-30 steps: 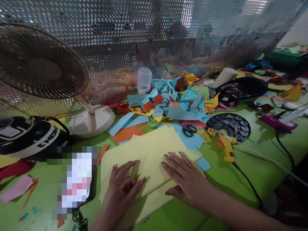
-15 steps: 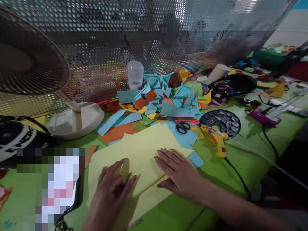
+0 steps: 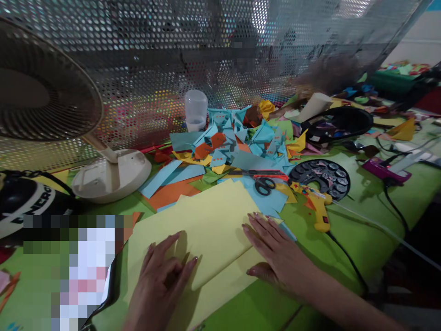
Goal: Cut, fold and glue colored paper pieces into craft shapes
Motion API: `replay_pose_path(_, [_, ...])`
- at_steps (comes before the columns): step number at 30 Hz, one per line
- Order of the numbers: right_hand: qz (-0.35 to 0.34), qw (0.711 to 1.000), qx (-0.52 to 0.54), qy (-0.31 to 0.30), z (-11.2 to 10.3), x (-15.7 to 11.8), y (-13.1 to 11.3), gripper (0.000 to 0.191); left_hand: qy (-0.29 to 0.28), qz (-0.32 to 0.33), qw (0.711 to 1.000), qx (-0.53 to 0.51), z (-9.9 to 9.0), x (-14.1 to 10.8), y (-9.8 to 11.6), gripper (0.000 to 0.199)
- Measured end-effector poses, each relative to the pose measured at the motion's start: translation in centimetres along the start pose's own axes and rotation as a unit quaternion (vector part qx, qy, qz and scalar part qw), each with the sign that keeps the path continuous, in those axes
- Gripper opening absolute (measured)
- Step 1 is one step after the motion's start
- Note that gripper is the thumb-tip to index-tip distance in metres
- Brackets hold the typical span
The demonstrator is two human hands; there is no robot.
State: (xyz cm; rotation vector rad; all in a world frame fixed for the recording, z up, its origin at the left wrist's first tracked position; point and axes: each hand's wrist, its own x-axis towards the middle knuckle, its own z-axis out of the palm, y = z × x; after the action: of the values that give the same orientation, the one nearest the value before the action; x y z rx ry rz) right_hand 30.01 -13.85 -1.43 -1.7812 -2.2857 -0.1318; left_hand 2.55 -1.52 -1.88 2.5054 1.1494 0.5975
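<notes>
A large sheet of pale yellow paper (image 3: 210,220) lies folded on the green table, its folded layer ending in an edge that runs diagonally above the lower part. My left hand (image 3: 163,271) rests on the left part of the paper, thumb and index finger spread apart and the other fingers curled. Toward the paper's right end, my right hand (image 3: 275,250) lies flat with the palm down, its fingers stretched out and the thumb apart. Neither hand grips anything.
Behind the paper are black-handled scissors (image 3: 264,185) and piled blue folded papers (image 3: 223,138). A yellow glue gun (image 3: 320,214) and a black round tray (image 3: 322,177) are at right. A fan (image 3: 112,177), a phone (image 3: 108,285) and a black bag (image 3: 31,207) are at left.
My right hand has slid to the right along the paper, toward its right corner. My left hand has stayed nearly in place. The camera view has shifted slightly.
</notes>
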Motion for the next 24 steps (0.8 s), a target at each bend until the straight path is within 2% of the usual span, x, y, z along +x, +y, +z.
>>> replay_pose_path(4, [0.001, 1.000, 0.008, -0.010, 0.18, 0.38, 0.32, 0.072, 0.002, 0.015, 1.000, -0.003, 0.04, -0.08, -0.40, 0.039])
replay_pose_path(12, [-0.002, 1.000, -0.007, -0.010, -0.12, 0.78, 0.23, 0.068, -0.012, -0.001, 1.000, -0.011, -0.07, -0.05, -0.34, 0.038])
replay_pose_path(17, [0.002, 1.000, -0.006, -0.007, 0.12, 0.58, 0.19, 0.066, 0.006, 0.013, 1.000, -0.003, 0.19, -0.09, -0.51, 0.038])
replay_pose_path(24, [0.004, 1.000, 0.014, 0.005, 0.27, 0.42, 0.36, 0.061, -0.005, -0.009, 1.000, 0.003, -0.32, 0.12, 0.45, 0.039])
